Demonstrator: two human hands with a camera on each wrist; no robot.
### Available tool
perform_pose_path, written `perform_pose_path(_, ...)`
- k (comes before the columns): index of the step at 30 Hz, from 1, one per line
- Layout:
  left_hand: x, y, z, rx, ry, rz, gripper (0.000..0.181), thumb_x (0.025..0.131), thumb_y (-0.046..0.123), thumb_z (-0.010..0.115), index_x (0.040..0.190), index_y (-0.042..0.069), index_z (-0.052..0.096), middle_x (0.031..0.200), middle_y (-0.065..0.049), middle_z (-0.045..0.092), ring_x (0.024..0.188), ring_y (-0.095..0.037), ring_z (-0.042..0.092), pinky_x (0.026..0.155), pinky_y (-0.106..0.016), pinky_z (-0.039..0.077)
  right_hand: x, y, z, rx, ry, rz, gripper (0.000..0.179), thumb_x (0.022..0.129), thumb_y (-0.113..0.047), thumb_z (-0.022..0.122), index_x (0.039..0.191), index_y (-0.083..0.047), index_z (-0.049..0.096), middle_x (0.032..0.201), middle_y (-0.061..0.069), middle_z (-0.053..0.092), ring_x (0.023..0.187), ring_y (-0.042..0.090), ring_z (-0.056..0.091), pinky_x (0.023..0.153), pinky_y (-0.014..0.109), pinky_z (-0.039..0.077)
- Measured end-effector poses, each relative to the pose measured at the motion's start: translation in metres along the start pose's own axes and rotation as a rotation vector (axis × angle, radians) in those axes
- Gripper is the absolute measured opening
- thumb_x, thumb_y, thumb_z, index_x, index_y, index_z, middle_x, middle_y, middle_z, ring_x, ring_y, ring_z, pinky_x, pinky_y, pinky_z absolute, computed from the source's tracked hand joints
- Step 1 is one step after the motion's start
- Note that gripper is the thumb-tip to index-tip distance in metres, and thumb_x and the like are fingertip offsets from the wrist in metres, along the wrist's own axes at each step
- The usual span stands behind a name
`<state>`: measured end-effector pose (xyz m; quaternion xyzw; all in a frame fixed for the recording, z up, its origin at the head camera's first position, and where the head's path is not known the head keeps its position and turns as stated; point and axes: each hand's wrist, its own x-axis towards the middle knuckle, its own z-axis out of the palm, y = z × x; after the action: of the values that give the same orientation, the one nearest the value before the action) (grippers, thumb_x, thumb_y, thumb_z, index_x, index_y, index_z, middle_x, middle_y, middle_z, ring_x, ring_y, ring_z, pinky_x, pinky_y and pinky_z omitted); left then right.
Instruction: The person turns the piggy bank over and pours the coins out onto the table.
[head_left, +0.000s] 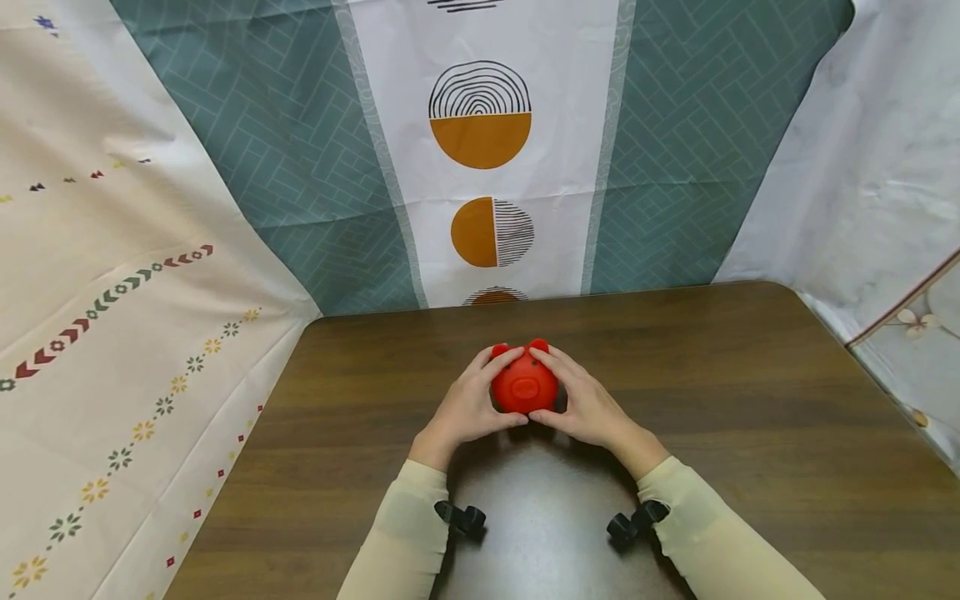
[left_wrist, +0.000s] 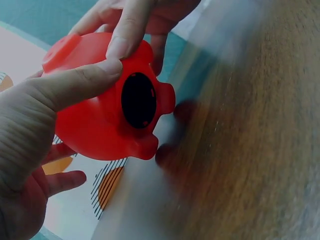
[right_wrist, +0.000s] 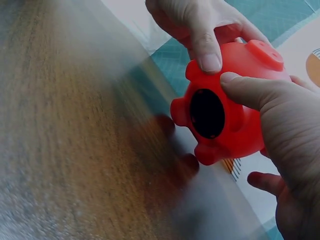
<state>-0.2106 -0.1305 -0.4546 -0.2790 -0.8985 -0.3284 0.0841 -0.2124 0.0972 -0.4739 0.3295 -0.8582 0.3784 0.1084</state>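
Observation:
A red piggy bank (head_left: 525,385) with a round snout and two ears faces the head camera above the table. My left hand (head_left: 471,398) grips it from the left, and my right hand (head_left: 588,400) grips it from the right. Both thumbs press its front below the snout, their tips nearly meeting. In the left wrist view the piggy bank (left_wrist: 92,127) shows stubby feet and a dark round opening or plug in its underside; which one I cannot tell. The right wrist view shows the same underside of the piggy bank (right_wrist: 245,135), with its feet just off the table or touching it.
The brown wooden table (head_left: 360,517) spreads around both arms. Behind it hangs a green and white patterned cloth (head_left: 480,183); pale cloths hang at the left (head_left: 150,375) and right (head_left: 885,167). Each wrist carries a small black camera (head_left: 468,521).

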Motion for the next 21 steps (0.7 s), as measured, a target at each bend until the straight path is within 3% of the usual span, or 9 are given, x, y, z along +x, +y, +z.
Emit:
perform_pose_path(9,-0.001,0.001,0.000,0.011,0.029,0.022,0.090,0.069,0.037,0.085,0.145,0.037,0.038,0.136,-0.003,0.044,0.112,-0.019,0.054,0.086,-0.036,0.053,-0.001,-0.001,0.000,0.001,-0.002,0.005,0.089,0.078,-0.037,0.079,0.151,-0.027,0.029,0.153,0.005,0.034,0.136,0.028,0.036,0.098,0.053,0.043)
perform_pose_path(21,0.002,0.009,-0.010,-0.102,0.098,0.087,0.086,0.068,0.031,0.086,0.143,0.029,0.042,0.136,0.001,0.045,0.115,-0.017,0.052,0.086,-0.034,0.053,-0.001,-0.008,-0.002,0.066,0.062,0.018,0.090,0.079,-0.038,0.077,0.152,-0.029,0.027,0.154,0.003,0.031,0.135,0.027,0.038,0.095,0.052,0.046)
